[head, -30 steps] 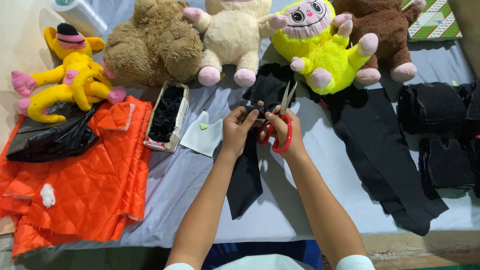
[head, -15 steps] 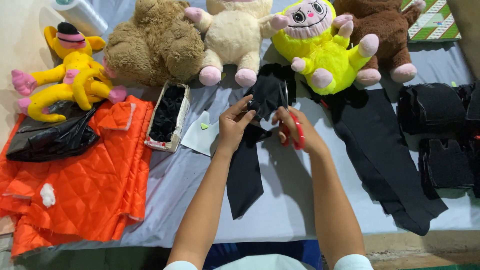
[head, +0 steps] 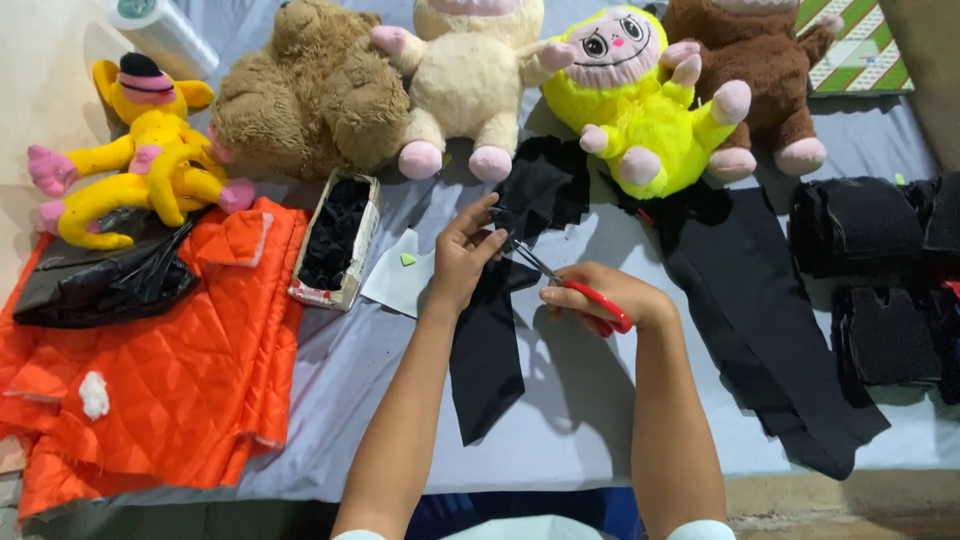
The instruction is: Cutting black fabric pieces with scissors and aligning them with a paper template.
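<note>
My left hand [head: 465, 255] pinches the upper part of a long black fabric strip [head: 490, 350] that runs down the grey table cover toward me. My right hand [head: 605, 297] grips red-handled scissors [head: 575, 285], whose blades point up-left into the black fabric just by my left fingers. The strip's top end joins a crumpled black piece [head: 545, 190] lying below the plush toys.
Several plush toys line the far edge: yellow [head: 140, 150], brown [head: 310, 95], cream [head: 470, 80], bright yellow [head: 640, 110], dark brown [head: 760, 70]. An orange quilted cloth [head: 160, 370] lies left, beside a small box of black pieces [head: 335, 240]. More black fabric [head: 760, 320] and stacked pieces [head: 880, 280] lie right.
My right hand has swung the scissors from pointing upward to pointing left into the fabric. My left hand has shifted its grip on the black strip.
</note>
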